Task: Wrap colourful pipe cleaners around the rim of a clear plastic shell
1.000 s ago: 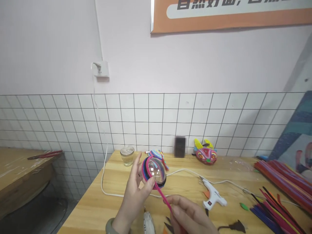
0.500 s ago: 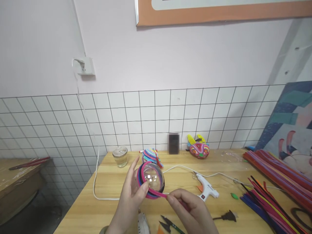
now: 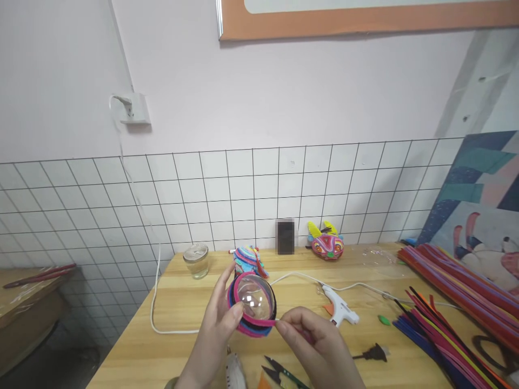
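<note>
The clear plastic dome ringed with coloured pipe cleaners (image 3: 252,303) is held above the wooden table (image 3: 182,313), the left hand (image 3: 217,330) clasping its rim. The right hand (image 3: 314,346) pinches the pink pipe cleaner (image 3: 263,322), which a second ago trailed loose below and now lies nearly flat against the rim, so the wrap has advanced. A white glue gun (image 3: 338,309) lies just to the right.

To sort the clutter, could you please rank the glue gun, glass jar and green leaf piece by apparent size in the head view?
1. Glue gun, largest.
2. Glass jar; it stands farther back, so true size is less sure.
3. Green leaf piece, smallest.
</note>
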{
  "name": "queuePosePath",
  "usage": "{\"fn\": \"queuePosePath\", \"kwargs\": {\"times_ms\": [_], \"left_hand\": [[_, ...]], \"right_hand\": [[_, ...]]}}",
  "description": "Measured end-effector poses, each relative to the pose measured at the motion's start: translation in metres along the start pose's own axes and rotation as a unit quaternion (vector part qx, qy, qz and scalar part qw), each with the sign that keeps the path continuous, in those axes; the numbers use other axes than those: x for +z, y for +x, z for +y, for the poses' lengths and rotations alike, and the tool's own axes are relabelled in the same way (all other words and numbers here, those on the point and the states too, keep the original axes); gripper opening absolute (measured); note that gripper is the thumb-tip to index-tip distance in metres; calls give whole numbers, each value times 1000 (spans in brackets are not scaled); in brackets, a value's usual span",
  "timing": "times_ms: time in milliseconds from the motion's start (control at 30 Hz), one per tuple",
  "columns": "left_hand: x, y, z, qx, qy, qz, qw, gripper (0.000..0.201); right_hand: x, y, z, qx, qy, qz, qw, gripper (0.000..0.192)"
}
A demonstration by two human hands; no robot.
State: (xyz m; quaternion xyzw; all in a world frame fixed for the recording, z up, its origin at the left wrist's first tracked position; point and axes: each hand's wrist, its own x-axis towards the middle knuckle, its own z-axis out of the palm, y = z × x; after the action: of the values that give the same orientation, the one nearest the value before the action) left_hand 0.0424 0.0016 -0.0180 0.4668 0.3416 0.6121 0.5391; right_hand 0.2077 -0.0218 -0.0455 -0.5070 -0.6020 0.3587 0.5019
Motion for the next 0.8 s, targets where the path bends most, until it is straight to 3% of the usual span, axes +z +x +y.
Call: {"fn": "queuePosePath", "kwargs": {"times_ms": [367,800], "left_hand": [[-8,3,-15,-21,-35,-22,999,74],[-7,4,-16,-68,-63,-85,992,73]], "right_hand": [[-7,2,-6,17,-1,-57,998,36],[-8,1,-6,30,6,-84,996,30]]}}
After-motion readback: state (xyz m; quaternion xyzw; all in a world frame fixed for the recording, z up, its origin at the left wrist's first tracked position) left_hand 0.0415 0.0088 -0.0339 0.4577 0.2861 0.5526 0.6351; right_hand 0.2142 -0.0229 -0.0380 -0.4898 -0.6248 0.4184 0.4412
